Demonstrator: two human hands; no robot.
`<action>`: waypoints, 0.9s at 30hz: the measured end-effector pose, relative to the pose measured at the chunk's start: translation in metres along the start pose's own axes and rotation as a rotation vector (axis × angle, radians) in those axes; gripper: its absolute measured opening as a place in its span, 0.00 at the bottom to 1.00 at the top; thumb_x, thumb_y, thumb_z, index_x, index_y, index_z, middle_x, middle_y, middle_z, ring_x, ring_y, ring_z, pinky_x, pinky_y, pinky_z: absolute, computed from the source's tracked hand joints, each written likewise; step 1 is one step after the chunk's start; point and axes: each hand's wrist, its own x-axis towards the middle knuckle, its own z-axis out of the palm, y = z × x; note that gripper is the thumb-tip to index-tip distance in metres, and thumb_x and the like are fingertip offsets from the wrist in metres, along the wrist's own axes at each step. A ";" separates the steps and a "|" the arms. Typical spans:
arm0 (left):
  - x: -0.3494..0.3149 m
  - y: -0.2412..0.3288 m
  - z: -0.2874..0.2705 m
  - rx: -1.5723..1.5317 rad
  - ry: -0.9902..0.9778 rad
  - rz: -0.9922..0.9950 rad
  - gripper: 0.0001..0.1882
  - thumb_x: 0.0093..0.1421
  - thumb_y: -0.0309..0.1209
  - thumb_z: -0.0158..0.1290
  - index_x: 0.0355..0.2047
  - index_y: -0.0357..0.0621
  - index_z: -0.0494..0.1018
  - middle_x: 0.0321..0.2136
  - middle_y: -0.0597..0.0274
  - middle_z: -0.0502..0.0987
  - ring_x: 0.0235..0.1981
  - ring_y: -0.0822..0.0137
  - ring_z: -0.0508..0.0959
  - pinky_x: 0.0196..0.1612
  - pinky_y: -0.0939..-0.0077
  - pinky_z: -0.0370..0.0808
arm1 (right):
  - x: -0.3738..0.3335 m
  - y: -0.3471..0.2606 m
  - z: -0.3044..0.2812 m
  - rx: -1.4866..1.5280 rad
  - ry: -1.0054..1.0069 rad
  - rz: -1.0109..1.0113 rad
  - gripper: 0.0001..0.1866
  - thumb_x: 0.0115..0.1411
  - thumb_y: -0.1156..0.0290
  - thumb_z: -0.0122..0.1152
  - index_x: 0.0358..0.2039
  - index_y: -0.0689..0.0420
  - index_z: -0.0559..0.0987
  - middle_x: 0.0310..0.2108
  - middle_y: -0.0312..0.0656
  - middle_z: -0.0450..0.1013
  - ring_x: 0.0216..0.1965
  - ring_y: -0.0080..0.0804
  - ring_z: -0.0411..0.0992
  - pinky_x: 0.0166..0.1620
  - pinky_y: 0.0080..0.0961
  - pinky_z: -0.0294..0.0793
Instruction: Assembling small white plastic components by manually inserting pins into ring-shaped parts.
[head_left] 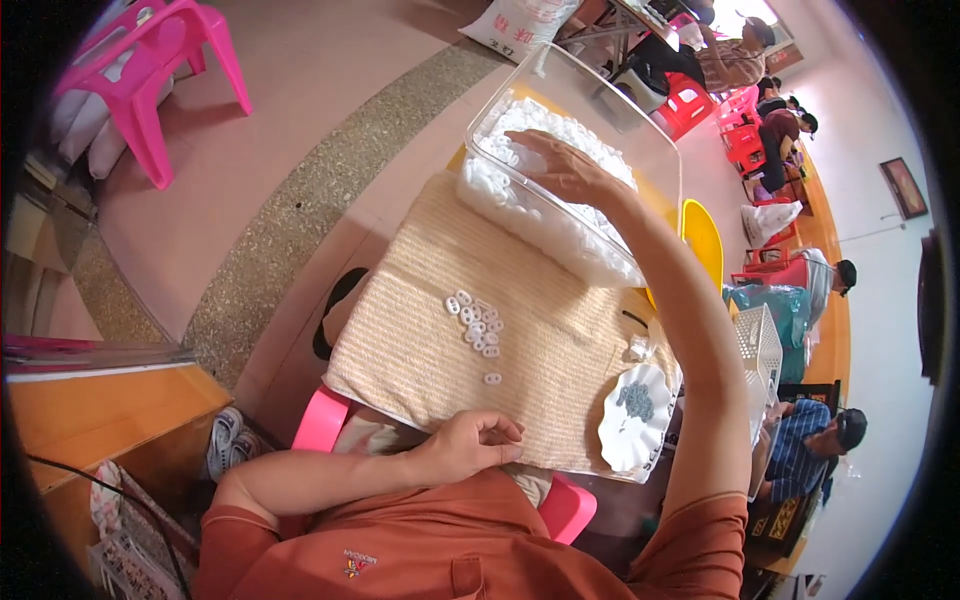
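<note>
Closest to me, just above my orange shirt, my left hand (470, 443) rests on the near edge of the cloth with its fingers (500, 428) curled loosely inward toward the palm; whether they close on anything I cannot tell, since nothing shows between them. Under that hand lies a cream woven cloth (560, 340) spread over a pink stool (322, 420), whose legs stick out at the near side. Near the middle of the cloth sits a small cluster of white oval pieces (474, 322), each with two holes, and one more piece (492, 379) lies apart, nearer to my left hand. Toward my right, at the near corner of the cloth, stands a white scalloped dish (622, 440) holding a little heap of small grey bits (635, 400). Further out, my right arm stretches across the cloth and my right hand (572, 170) lies palm down inside a clear plastic bin (640, 120), fingers (535, 140) spread and flat on the mass of white pieces (530, 125) that fills it. That bin stands at the far edge of the cloth, tilted slightly. Beyond it on the right are a yellow chair (705, 240) and a white slatted basket (760, 345); another pink stool (150, 60) stands well apart at upper left, and other people sit along the right side.
</note>
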 end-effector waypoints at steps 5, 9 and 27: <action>0.005 -0.005 -0.003 0.008 -0.030 -0.001 0.10 0.60 0.26 0.58 0.39 0.33 0.75 0.51 0.56 0.73 0.41 0.74 0.76 0.43 0.81 0.75 | -0.005 0.040 0.016 -0.012 -0.077 -0.060 0.35 0.59 0.45 0.56 0.58 0.56 0.68 0.58 0.51 0.65 0.60 0.47 0.63 0.62 0.36 0.61; 0.004 0.002 -0.004 0.020 -0.016 -0.007 0.10 0.60 0.27 0.58 0.39 0.33 0.75 0.48 0.56 0.74 0.38 0.76 0.76 0.40 0.81 0.75 | -0.013 0.024 0.008 -0.094 -0.094 -0.058 0.22 0.62 0.54 0.53 0.47 0.58 0.76 0.51 0.51 0.71 0.53 0.46 0.68 0.57 0.36 0.66; 0.001 0.003 -0.002 0.031 -0.046 0.013 0.12 0.61 0.30 0.57 0.41 0.35 0.74 0.30 0.65 0.77 0.29 0.77 0.76 0.34 0.82 0.75 | -0.065 -0.023 -0.023 -0.028 0.167 0.272 0.20 0.61 0.55 0.58 0.35 0.62 0.79 0.30 0.54 0.77 0.31 0.47 0.76 0.37 0.37 0.73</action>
